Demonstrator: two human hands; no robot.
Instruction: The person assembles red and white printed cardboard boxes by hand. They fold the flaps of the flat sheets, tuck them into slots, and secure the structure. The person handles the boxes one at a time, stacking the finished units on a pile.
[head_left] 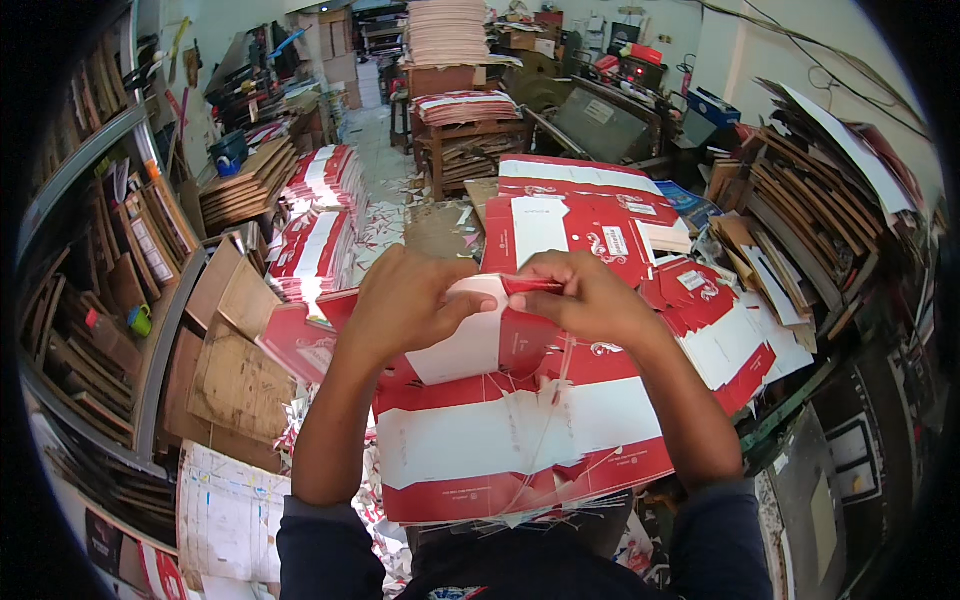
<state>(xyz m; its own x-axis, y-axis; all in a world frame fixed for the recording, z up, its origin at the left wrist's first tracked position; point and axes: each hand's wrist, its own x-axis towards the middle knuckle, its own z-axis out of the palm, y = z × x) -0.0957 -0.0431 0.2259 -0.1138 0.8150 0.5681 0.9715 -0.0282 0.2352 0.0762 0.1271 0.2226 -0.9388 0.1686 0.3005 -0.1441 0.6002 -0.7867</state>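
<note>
Both hands are at the top edge of a red and white printed cardboard sheet [455, 352], which is lifted and tilted in front of me. My left hand [405, 300] pinches the white part of the edge between thumb and fingers. Close beside it, my right hand [585, 292] is closed on a red part of the same edge, its thumb on the near face. Below lies a stack of red and white die-cut sheets [520, 430], with thin torn strips along its near edge. The fingertips behind the held sheet are hidden.
More printed sheets [540, 225] lie beyond my hands, and loose ones [730, 340] spread at the right. Bundled stacks [315, 245] stand on the floor at the left, among paper scraps. A shelf with boards [140, 290] lines the left side; wooden boards [815, 205] lean at the right.
</note>
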